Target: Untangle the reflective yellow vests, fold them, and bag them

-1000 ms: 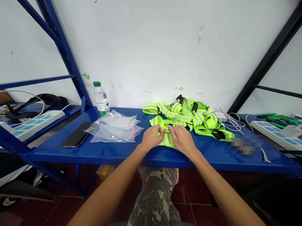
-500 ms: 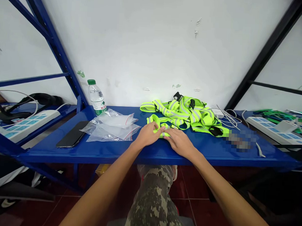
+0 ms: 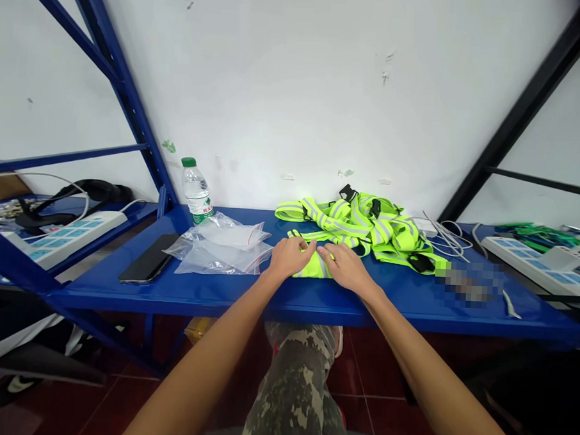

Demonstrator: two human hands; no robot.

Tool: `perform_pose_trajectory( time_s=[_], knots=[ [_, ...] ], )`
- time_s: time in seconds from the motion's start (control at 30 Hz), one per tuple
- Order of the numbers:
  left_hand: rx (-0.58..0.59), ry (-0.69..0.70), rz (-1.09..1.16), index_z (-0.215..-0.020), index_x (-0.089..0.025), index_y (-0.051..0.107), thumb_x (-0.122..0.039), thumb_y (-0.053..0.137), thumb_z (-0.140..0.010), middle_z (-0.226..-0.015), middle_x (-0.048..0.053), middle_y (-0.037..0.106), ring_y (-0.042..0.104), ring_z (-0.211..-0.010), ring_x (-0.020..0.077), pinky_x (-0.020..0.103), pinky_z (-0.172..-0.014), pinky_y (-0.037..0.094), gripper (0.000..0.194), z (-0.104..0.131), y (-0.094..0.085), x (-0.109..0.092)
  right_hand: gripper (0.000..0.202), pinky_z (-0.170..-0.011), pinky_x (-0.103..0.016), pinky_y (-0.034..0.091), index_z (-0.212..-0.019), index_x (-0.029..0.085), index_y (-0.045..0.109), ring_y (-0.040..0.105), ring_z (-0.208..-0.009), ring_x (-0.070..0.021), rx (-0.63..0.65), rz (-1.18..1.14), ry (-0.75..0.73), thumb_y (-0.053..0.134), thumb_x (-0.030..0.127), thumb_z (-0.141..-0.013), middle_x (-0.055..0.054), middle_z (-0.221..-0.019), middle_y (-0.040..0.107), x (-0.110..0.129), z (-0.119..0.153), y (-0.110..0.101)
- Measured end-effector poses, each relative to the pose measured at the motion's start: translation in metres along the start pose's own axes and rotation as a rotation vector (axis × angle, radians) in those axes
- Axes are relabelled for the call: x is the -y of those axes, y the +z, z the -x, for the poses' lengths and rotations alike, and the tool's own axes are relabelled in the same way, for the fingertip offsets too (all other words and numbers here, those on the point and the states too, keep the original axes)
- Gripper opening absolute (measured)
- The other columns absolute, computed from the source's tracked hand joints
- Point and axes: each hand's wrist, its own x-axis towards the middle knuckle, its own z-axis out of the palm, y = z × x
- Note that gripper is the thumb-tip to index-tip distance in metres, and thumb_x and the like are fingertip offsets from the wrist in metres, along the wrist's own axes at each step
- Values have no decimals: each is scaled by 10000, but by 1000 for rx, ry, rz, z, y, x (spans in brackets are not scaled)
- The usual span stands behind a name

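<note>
My left hand (image 3: pixel 291 257) and my right hand (image 3: pixel 346 265) meet near the table's front edge, thumbs close together. Both are closed on a neon yellow-green strap (image 3: pixel 315 267) with a grey reflective stripe, which lies bunched on the blue table (image 3: pixel 238 300). Fingers hide part of it. Just behind my hands spreads a tangled heap of the same reflective straps (image 3: pixel 366 224), with black buckles (image 3: pixel 349 192) among them.
Clear zip bags (image 3: pixel 221 256) lie left of my hands, beside a black phone (image 3: pixel 148 259). A green-capped bottle (image 3: pixel 196 191) stands behind them. White cables (image 3: pixel 450 240) lie at right. Power strips (image 3: pixel 73 233) flank the table.
The strap piece between my hands now shows as a wider, flatter bundle below my thumbs. The whole view has shifted slightly, with things appearing a little further right.
</note>
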Motion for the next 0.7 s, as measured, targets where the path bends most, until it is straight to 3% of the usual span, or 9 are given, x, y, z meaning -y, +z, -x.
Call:
perform_pose_trajectory(
  time_s=[0.2, 0.3, 0.37, 0.47, 0.57, 0.7],
  knots=[
    [14, -127, 37, -829, -219, 649, -489, 427, -919, -859, 72, 724, 664, -860, 242, 301, -720, 425, 361, -3, 11, 6, 412, -946, -324, 376, -1048, 191, 676, 565, -1061, -205, -35, -8, -33, 298, 352, -1020, -102, -1101, 672, 1, -15, 16],
    [-109, -111, -30, -938, -208, 613, -405, 483, -897, -964, 84, 696, 630, -948, 240, 312, -794, 437, 240, 0, 13, 5, 411, -976, -343, 379, -1131, 196, 654, 561, -1102, -208, -34, -59, -89, 306, 381, -1015, -92, -1166, 664, -3, -15, 21],
    [-211, -138, -77, -1030, -183, 579, -386, 531, -867, -1072, 111, 659, 587, -1053, 260, 332, -857, 434, 265, 1, 13, 3, 417, -1004, -366, 376, -1190, 188, 628, 553, -1140, -217, -49, -93, -133, 336, 418, -1002, -93, -1210, 654, -7, -11, 22],
    [-190, -188, -52, -1065, -161, 547, -399, 536, -865, -1073, 123, 652, 587, -1046, 274, 348, -842, 442, 311, 1, 12, 3, 470, -1037, -401, 368, -1253, 175, 591, 535, -1191, -236, -63, -144, -176, 431, 500, -952, -102, -1274, 626, -10, -6, 22],
    [-97, -152, -10, -991, -178, 553, -342, 468, -912, -998, 104, 672, 614, -965, 251, 337, -791, 439, 202, -1, 14, 7, 639, -1008, -419, 398, -1302, 182, 553, 534, -1200, -267, -2, -188, -162, 574, 614, -831, -108, -1311, 604, -13, -4, 20],
    [-147, -1, -33, -965, -194, 541, -307, 428, -947, -973, 82, 662, 588, -941, 235, 332, -781, 413, 161, -1, 13, 11, 762, -976, -428, 412, -1296, 196, 552, 556, -1160, -292, 69, -170, -108, 664, 675, -713, -105, -1276, 622, -13, -6, 21]
  ],
)
